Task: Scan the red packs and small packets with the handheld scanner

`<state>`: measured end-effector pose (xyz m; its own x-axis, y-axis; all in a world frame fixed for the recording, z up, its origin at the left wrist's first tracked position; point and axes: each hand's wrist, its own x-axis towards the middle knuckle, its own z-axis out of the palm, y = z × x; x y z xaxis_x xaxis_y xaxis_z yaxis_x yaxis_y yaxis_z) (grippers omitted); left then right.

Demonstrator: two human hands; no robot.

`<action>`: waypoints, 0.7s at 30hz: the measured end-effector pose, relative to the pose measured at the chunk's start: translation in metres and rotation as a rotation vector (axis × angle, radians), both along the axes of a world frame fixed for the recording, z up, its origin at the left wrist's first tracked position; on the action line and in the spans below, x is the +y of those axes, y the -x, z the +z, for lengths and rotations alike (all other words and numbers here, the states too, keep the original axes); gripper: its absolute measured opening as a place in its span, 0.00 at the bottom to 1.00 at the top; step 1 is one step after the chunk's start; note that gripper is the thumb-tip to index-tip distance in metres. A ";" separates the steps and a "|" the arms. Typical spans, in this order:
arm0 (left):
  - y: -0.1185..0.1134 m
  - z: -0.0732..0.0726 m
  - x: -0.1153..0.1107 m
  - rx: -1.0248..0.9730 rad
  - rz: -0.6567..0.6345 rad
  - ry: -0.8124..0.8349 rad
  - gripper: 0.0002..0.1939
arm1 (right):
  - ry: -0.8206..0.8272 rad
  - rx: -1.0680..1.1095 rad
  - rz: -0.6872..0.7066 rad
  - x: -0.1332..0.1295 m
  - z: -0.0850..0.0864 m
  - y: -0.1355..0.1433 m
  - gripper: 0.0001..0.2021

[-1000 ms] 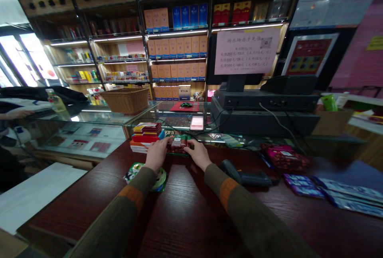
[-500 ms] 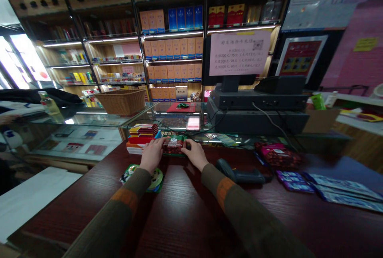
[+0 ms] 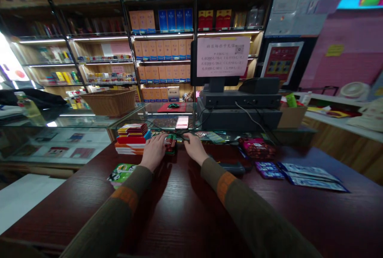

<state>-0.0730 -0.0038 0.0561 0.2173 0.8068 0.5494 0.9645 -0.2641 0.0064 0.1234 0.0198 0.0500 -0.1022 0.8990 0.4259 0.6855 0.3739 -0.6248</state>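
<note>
My left hand [image 3: 154, 150] lies over the left part of a red-brown packet with green edges [image 3: 170, 145], its fingers stretched across it. The packet's contents are too small to make out. To its right, my right hand [image 3: 194, 148] hovers apart from the packet, fingers loosely extended and holding nothing I can see. Beside my left hand stands a stack of red, orange and white boxes [image 3: 130, 142]. Near my left cuff lies a green packet with cartoon pictures [image 3: 121, 173]. A dark barcode scanner [image 3: 233, 168] is partly hidden by my right sleeve.
On the right of the dark wooden counter [image 3: 176, 218] lie a dark red packet [image 3: 256, 148], purple packets [image 3: 269, 170] and blue flat packets [image 3: 312, 176]. Behind are a glass display case [image 3: 143, 110], a cash register [image 3: 239, 117], a wicker basket [image 3: 109, 102] and stocked shelves.
The view has turned right. My right hand has let go of the packet and moved off to its right. My left hand has shifted right and now covers more of the packet.
</note>
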 end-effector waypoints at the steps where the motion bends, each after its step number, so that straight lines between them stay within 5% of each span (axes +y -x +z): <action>1: -0.006 0.002 0.000 -0.005 -0.012 0.001 0.25 | -0.005 -0.011 -0.006 -0.001 0.002 -0.005 0.20; 21: -0.135 0.015 -0.009 0.046 -0.235 0.105 0.23 | 0.000 -0.055 -0.220 -0.038 -0.001 -0.150 0.19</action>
<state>0.0623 -0.0128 0.0707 0.4282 0.7832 0.4507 0.8767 -0.4810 0.0029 0.2738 -0.0186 0.0485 0.0727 0.9023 0.4250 0.7837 0.2118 -0.5839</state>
